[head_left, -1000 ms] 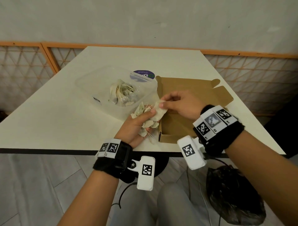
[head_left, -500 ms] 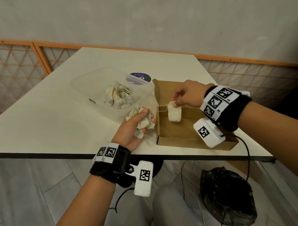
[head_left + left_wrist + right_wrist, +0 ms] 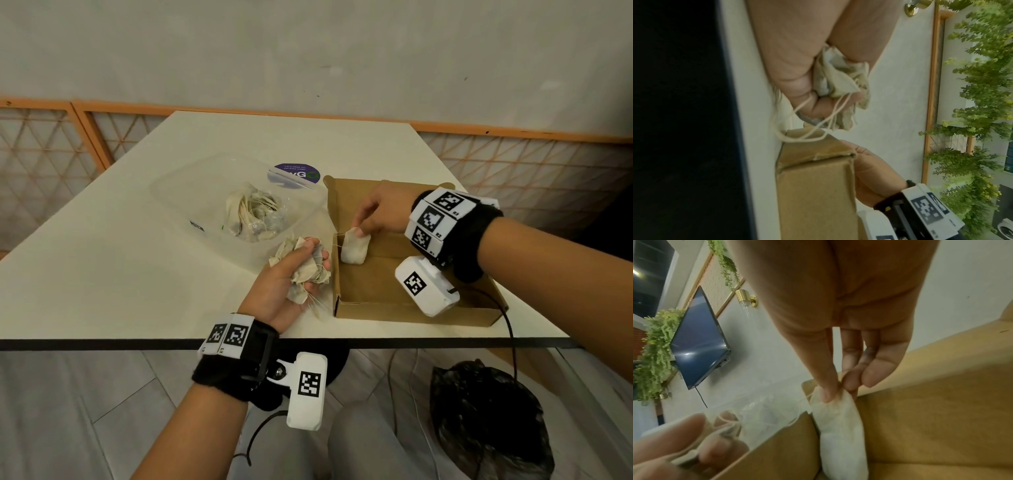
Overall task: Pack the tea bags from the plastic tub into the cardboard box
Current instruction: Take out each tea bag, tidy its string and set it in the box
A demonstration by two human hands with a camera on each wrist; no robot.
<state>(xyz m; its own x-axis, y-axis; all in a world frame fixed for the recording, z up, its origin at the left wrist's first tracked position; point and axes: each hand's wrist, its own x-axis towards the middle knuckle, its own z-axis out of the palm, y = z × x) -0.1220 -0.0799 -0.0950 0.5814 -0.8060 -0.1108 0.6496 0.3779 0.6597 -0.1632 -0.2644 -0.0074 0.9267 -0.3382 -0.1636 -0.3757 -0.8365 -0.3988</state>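
Observation:
An open brown cardboard box (image 3: 373, 294) lies on the white table, right of a clear plastic tub (image 3: 191, 198) that holds several tea bags (image 3: 251, 214). My right hand (image 3: 375, 214) pinches one white tea bag (image 3: 354, 250) by its top edge and hangs it inside the box near the left wall; the right wrist view shows thumb and fingers (image 3: 828, 386) on that tea bag (image 3: 840, 431). My left hand (image 3: 291, 274) grips a bunch of tea bags (image 3: 308, 270) just left of the box, strings dangling (image 3: 807, 129).
The tub's lid with a purple label (image 3: 297, 173) lies behind the tub. The table's front edge (image 3: 137, 343) runs just below my left wrist. A black plastic bag (image 3: 489, 421) sits on the floor under the table at the right.
My right hand took one tea bag from the bunch in my left hand and carried it right and down into the box. My left hand has kept its grip beside the box.

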